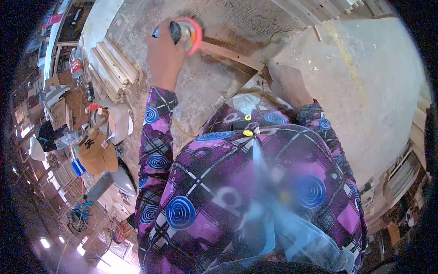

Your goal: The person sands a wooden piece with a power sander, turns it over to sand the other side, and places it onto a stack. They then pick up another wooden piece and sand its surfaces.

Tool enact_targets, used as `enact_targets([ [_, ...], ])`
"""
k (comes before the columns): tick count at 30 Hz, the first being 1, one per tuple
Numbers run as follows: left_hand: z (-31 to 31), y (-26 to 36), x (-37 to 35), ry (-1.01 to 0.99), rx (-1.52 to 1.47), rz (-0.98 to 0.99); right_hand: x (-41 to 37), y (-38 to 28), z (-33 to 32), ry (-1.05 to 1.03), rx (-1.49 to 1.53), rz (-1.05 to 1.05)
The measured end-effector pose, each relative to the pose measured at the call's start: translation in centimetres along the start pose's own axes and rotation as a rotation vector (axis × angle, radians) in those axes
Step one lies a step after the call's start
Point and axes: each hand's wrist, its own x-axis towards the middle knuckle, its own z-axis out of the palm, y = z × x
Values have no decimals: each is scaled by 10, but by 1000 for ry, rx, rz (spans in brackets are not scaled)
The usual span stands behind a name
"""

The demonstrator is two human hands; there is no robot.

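My left hand (165,57) is closed around a dark, rounded grip on a round tool (193,36) with a pinkish-red rim. The tool is blurred, so its exact kind cannot be made out. It sits at the left end of a narrow wooden strip (232,55) that slants down to the right. At the strip's right end, my right hand (289,82) is bent around it, its fingertips partly hidden. Both arms are in patterned purple sleeves.
A stack of wooden strips (113,66) lies left of my left hand, and more boards (310,13) are at the top. A tan cap (97,153), a plastic bottle (75,67) and a wire fan guard (86,223) stand among clutter at left. A pale board (365,82) lies right.
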Motion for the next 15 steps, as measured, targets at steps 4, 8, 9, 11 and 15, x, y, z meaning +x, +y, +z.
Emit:
enact_targets([
  [4, -6, 19, -18, -86, 47, 31, 2, -2, -6, -34, 75, -21],
  [8, -2, 17, -17, -88, 24, 74, 1, -3, -7, 7, 76, -50],
  [9, -2, 12, -14, -87, 25, 75, 1, -3, -7, 7, 60, -38],
  [11, -1, 2, -7, -40, 10, 10, 2, -3, -6, 7, 44, -22],
  [15, -4, 4, -14, -53, 15, -20, 5, -2, -4, -53, 26, 0],
])
